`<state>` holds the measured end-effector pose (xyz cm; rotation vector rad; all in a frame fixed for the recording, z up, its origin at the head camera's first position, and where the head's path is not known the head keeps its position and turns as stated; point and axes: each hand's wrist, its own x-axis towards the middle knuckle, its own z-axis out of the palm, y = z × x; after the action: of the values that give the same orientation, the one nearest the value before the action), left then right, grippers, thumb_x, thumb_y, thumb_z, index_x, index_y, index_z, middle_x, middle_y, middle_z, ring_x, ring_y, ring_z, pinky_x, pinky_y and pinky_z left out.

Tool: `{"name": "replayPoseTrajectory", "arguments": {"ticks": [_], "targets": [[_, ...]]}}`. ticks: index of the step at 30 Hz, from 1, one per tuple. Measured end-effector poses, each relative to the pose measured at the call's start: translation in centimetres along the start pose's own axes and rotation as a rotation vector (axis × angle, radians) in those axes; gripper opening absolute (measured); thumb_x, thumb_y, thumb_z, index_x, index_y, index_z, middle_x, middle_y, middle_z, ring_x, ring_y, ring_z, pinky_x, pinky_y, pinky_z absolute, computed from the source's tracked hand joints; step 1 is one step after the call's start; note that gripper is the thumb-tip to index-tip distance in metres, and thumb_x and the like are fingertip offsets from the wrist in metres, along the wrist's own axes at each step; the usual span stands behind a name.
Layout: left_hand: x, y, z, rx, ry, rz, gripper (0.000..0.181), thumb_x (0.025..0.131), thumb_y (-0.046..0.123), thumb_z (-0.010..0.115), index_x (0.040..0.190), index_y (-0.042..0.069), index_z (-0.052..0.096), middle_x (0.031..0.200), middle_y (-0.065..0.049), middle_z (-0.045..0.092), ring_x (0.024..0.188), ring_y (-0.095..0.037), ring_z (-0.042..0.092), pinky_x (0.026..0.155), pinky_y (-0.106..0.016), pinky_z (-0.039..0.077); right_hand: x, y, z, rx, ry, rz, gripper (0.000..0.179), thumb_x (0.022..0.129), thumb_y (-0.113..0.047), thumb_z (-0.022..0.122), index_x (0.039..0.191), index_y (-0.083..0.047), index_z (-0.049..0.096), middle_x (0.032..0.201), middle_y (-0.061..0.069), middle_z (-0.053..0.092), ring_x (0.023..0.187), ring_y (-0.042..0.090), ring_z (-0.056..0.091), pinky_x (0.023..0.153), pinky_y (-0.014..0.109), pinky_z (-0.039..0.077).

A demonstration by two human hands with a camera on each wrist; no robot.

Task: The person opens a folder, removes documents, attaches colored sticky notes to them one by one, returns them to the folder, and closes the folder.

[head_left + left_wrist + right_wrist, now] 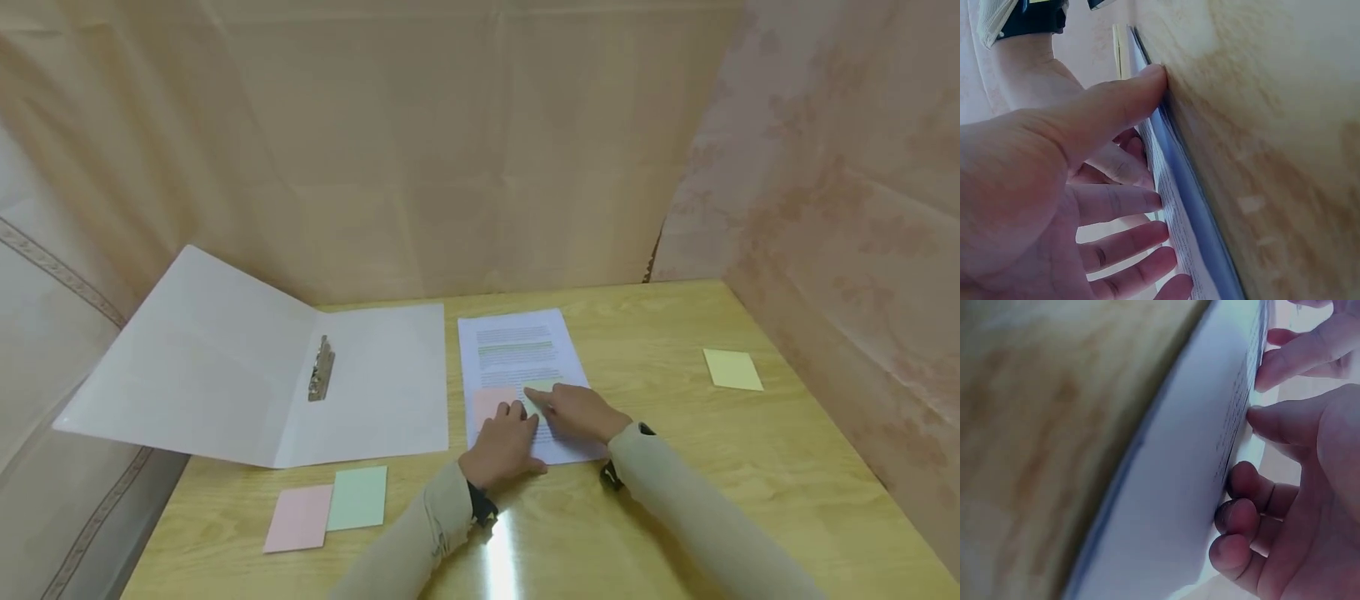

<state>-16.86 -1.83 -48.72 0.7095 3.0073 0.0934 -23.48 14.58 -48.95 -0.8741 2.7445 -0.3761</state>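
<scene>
A stack of printed paper sheets [510, 325] with a green highlighted band lies on the table. On its lower half sit a pink sticky note [489, 402] and, to its right, a pale green sticky note [542, 386]. My left hand [504, 446] rests with its fingertips on the page at the pink note, its thumb at the stack's near edge in the left wrist view. With the index finger extended, my right hand [581, 412] presses on the green note. The right hand's other fingers [1244, 515] are loosely bent against the page in the right wrist view.
An open white folder [382, 383] with a metal clip [321, 371] lies left of the sheets, its cover raised at an angle. Nearer me are a pink note pad [298, 518] and a green note pad [357, 497]. A yellow note pad [733, 369] lies far right.
</scene>
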Motion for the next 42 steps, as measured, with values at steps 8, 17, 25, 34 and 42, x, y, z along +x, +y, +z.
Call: {"name": "replayPoseTrajectory", "arguments": {"ticks": [8,17,25,34,42], "targets": [[0.7,0.4,-1.0,-0.042,-0.053,0.003,0.072,0.074,0.056,0.078,0.129,0.013,0.062,0.113,-0.004,0.054,0.095,-0.018,0.044,0.062,-0.025,0.042,-0.8,1.3,-0.7,-0.017,0.027,0.137,0.043,0.1,-0.02,0.048,0.142,-0.011,0.049,0.122,0.019,0.066,0.104,0.032,0.065,0.083,0.045,0.052],[0.4,0.1,-1.3,-0.074,-0.051,0.03,0.068,0.072,0.052,0.08,0.123,0.01,0.064,0.109,-0.004,0.055,0.091,-0.017,0.044,0.063,-0.024,0.042,-2.5,2.9,-1.2,0.02,0.023,0.242,0.044,0.1,-0.023,0.05,0.138,0.0,0.051,0.134,0.021,0.058,0.117,0.039,0.06,0.092,0.051,0.049],[1.0,-0.6,-1.1,-0.054,-0.046,0.083,0.031,0.086,0.034,0.069,0.106,0.01,0.068,0.101,-0.005,0.059,0.081,-0.017,0.048,0.066,-0.023,0.042,-4.0,4.3,-1.3,0.298,0.158,0.266,0.035,0.098,-0.023,0.052,0.12,-0.001,0.067,0.105,0.014,0.071,0.083,0.021,0.061,0.074,0.038,0.05],[1.0,0.3,-0.6,-0.077,0.093,-0.02,0.02,0.093,0.016,0.057,0.105,0.01,0.071,0.083,-0.007,0.06,0.067,-0.018,0.048,0.051,-0.027,0.036,-5.0,4.8,-1.4,0.378,0.325,0.295,0.029,0.098,-0.019,0.053,0.111,0.0,0.071,0.097,0.015,0.072,0.079,0.021,0.062,0.068,0.035,0.05],[0.4,-0.8,-1.7,-0.334,0.261,-0.145,0.023,0.097,0.013,0.051,0.108,0.004,0.069,0.077,-0.005,0.064,0.058,-0.011,0.046,0.049,-0.023,0.037,-4.8,4.4,-1.4,0.399,0.286,0.243,0.027,0.097,-0.017,0.056,0.113,0.0,0.069,0.099,0.014,0.067,0.082,0.02,0.058,0.069,0.033,0.048]]}}
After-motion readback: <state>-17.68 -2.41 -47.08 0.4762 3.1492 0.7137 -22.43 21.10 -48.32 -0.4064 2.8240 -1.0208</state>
